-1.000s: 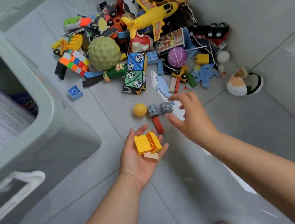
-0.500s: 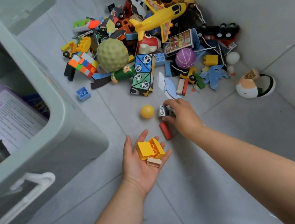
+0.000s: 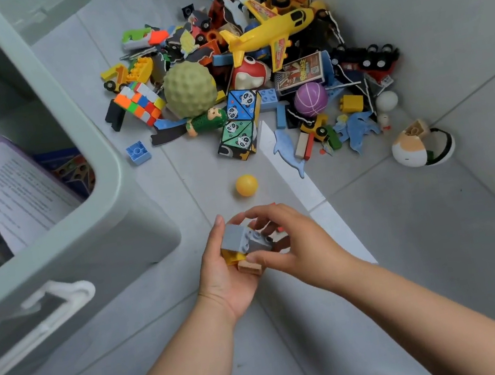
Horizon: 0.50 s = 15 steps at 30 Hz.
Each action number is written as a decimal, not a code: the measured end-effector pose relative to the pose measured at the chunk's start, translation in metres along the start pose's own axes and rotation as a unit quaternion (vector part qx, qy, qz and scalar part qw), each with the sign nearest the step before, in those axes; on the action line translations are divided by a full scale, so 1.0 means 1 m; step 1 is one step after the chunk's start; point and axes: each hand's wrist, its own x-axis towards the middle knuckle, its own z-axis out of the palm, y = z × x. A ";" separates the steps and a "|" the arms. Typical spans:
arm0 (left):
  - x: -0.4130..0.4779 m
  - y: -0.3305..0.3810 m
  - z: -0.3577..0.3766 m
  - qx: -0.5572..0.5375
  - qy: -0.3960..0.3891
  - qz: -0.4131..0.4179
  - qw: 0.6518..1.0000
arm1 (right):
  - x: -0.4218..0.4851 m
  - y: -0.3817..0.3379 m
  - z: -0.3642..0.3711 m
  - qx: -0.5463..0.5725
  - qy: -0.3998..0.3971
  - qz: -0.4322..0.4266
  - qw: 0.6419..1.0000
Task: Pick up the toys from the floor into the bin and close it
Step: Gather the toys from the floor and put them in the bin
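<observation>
My left hand (image 3: 222,276) lies palm up above the floor, cupping a yellow block (image 3: 230,255) and a small tan block (image 3: 249,267). My right hand (image 3: 301,243) presses two grey blocks (image 3: 243,239) onto that palm; a bit of red shows under its fingers. A small yellow ball (image 3: 246,185) lies on the floor just beyond the hands. The toy pile fills the corner: a yellow plane (image 3: 272,32), a green bumpy ball (image 3: 189,88), a panda cube (image 3: 239,125), a colour cube (image 3: 140,103). The pale green bin (image 3: 108,223) stands open at left.
A booklet (image 3: 8,194) lies inside the bin. The bin's white latch (image 3: 62,300) hangs at its front. A single blue block (image 3: 138,153) sits next to the bin. An egg-shaped toy (image 3: 413,146) lies apart at right. Grey walls close the corner behind the pile.
My right hand picked the two grey blocks and the red piece off the floor and brought them back onto my left palm. The camera moved closer.
</observation>
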 end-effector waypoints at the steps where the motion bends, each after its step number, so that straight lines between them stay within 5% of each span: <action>1: -0.001 0.001 0.000 0.007 -0.003 0.002 1.000 | 0.000 0.001 -0.001 0.012 0.003 0.005 1.000; 7: -0.007 0.004 0.004 0.005 -0.017 0.025 1.000 | 0.004 0.004 -0.011 0.118 -0.018 0.042 0.992; 9: -0.007 0.005 0.003 0.014 0.014 0.033 0.999 | 0.010 0.015 -0.023 0.135 0.043 0.064 0.988; 11: -0.007 0.007 0.003 0.018 0.042 0.033 0.998 | 0.020 0.031 -0.029 -0.029 0.111 0.117 0.986; 15: -0.008 0.008 0.001 0.013 0.072 0.043 0.996 | 0.039 0.055 -0.005 -0.256 0.012 0.138 0.957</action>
